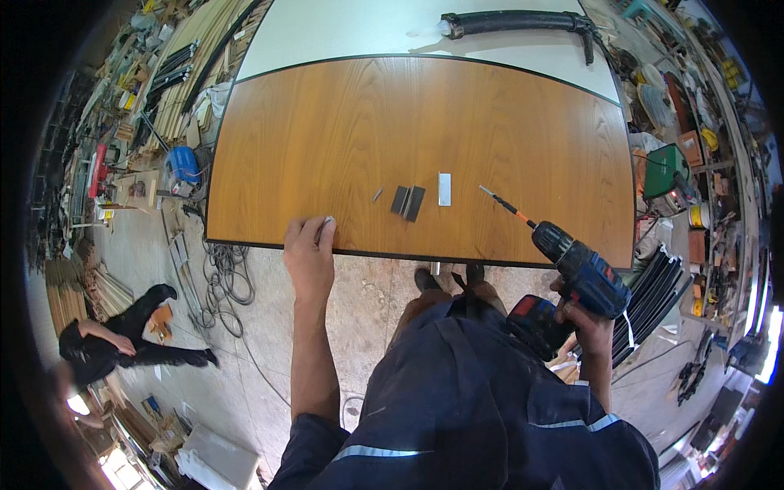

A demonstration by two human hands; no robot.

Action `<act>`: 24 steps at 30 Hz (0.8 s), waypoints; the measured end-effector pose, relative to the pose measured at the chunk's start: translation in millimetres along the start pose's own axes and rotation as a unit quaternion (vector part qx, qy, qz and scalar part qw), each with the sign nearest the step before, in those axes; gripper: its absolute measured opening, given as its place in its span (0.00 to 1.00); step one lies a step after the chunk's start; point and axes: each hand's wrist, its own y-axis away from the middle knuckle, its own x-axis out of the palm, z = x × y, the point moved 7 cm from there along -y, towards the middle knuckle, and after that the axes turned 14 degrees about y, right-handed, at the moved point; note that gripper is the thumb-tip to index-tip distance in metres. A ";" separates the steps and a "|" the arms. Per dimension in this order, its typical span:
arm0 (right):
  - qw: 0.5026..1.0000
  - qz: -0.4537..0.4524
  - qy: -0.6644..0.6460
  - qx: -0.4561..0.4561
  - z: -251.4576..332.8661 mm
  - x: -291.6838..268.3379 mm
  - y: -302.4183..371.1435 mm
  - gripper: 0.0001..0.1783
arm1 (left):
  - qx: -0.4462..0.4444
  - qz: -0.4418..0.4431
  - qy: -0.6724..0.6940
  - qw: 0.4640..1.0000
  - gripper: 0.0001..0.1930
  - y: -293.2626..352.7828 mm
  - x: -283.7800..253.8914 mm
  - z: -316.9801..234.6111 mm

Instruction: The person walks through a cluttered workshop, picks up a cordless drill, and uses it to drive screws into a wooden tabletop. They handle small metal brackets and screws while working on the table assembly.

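In my right hand (590, 320) is a blue and black cordless drill (578, 273), gripped by its handle. Its long bit (508, 204) points up and left over the wood-grain panel (327, 139). My left hand (310, 249) rests at the panel's near edge, fingers closed together, with a tiny bluish-white spot at the fingertips that I cannot make out. To the right of this hand lie a short, thin metal piece (377, 195) and a dark, hinge-like metal piece (407, 203). A small, pale rectangular plate (444, 189) sits just beyond, between that piece and the drill bit.
A black caulking gun (523, 23) lies on the white surface past the panel. Cables (224, 273) coil on the floor at left, where another person (114, 339) sits. Black bars (653, 302) are stacked at right, near a green machine (665, 170).
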 end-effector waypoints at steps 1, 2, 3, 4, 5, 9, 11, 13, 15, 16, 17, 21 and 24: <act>1.000 -0.003 -0.002 0.001 -1.0 -1.4 0.4 0.24 | -0.016 0.002 0.012 1.000 0.09 -0.5 0.9 -0.6; 1.000 -0.006 -0.004 0.002 -2.0 -2.7 0.6 0.24 | -0.028 -0.002 0.056 0.998 0.10 -0.2 3.8 2.8; 1.000 -0.008 -0.006 0.005 -3.4 -3.8 2.5 0.24 | -0.043 -0.005 0.099 0.994 0.10 1.7 7.4 6.7; 1.000 -0.008 -0.010 0.001 -3.8 -4.5 3.2 0.25 | -0.057 -0.007 0.142 0.988 0.10 3.1 9.9 8.8; 1.000 -0.007 -0.014 -0.002 -4.2 -5.3 2.7 0.25 | -0.108 0.011 0.210 0.972 0.11 5.3 15.0 13.2; 1.000 -0.004 -0.020 -0.008 -7.9 -7.8 1.8 0.27 | -0.231 0.053 0.364 0.901 0.13 22.1 41.4 0.9; 0.999 -0.011 -0.033 -0.008 -6.5 -5.0 1.5 0.27 | -0.238 0.054 0.395 0.886 0.14 25.0 50.9 -2.0; 0.999 -0.009 -0.038 -0.011 -5.9 -4.1 2.0 0.27 | -0.238 0.048 0.406 0.881 0.14 22.8 55.7 -6.5; 0.999 0.002 -0.037 -0.021 -7.6 -4.7 1.3 0.27 | -0.232 0.036 0.398 0.887 0.14 18.3 57.3 -10.4; 0.999 0.005 -0.032 -0.019 -8.2 -4.0 1.1 0.27 | -0.225 0.027 0.385 0.895 0.14 15.7 56.8 -12.3; 0.999 0.008 -0.027 -0.017 -8.7 -3.3 1.0 0.27 | -0.218 0.017 0.372 0.902 0.14 12.7 56.2 -13.6; 1.000 0.007 -0.027 -0.009 -10.6 -1.8 1.6 0.27 | -0.077 -0.003 0.249 0.965 0.13 -4.8 51.3 -35.3; 0.999 0.005 -0.040 -0.011 -13.0 -1.9 2.2 0.27 | 0.006 0.008 0.140 0.990 0.14 -7.7 56.9 -63.2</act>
